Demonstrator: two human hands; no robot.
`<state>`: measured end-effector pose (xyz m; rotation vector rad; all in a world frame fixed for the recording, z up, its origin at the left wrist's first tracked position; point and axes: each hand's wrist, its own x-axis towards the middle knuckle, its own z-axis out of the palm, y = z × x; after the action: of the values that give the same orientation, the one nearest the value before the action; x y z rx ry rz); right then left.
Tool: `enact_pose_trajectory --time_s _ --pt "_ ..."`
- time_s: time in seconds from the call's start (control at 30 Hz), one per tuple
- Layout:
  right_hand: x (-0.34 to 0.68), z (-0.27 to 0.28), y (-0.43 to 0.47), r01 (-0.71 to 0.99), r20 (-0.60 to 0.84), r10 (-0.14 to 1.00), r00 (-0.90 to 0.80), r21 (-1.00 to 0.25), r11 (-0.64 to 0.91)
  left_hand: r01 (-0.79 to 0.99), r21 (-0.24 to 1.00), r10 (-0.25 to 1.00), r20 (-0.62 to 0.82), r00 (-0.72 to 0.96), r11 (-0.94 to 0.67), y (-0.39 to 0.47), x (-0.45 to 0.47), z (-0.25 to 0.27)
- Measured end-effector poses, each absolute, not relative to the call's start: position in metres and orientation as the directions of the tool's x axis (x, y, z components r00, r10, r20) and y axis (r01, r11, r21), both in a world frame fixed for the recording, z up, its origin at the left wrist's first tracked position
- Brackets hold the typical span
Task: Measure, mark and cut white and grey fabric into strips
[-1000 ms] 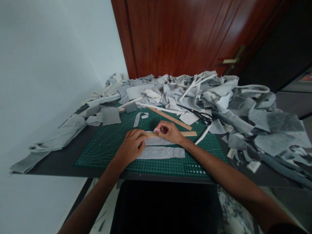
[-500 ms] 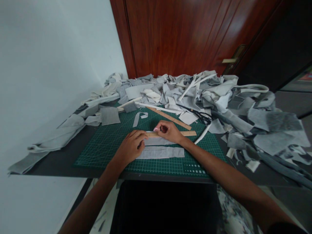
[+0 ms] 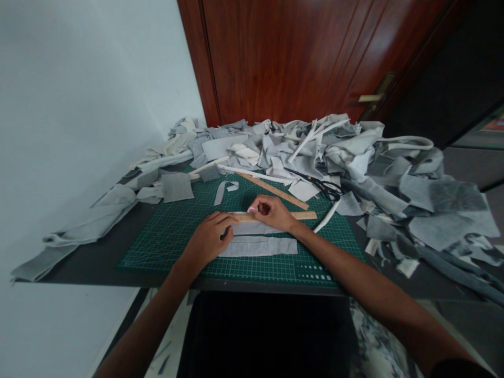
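Observation:
A wooden ruler lies across a grey cloth strip on the green cutting mat. My left hand holds the ruler down near its left end, fingers over it and thumb apart, below its edge. Pinched in my right hand is a small pink piece of tailor's chalk, at the ruler's upper edge. Its tip is too small to make out. Nearer me, a second grey cloth strip lies flat, apart from both hands.
A second wooden ruler lies slanted behind my hands. Black scissors rest at the back right, by a heap of grey and white fabric scraps. A curled strip lies at the mat's back left. The table edge runs in front.
Both hands keep almost the same place on the ruler. My left hand has shifted very slightly; the cloth strips have not visibly moved.

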<state>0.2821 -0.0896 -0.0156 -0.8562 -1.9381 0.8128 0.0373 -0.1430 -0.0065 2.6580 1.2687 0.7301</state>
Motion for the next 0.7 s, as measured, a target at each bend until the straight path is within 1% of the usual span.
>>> enact_pose_trajectory --time_s 0.7 --pt "0.2830 -0.0149 -0.0909 0.244 0.425 0.794 -0.435 -0.793 0.558 0.747 0.374 0.832 0.331 0.446 -0.550 -0.1413 0.0340 -0.0098"
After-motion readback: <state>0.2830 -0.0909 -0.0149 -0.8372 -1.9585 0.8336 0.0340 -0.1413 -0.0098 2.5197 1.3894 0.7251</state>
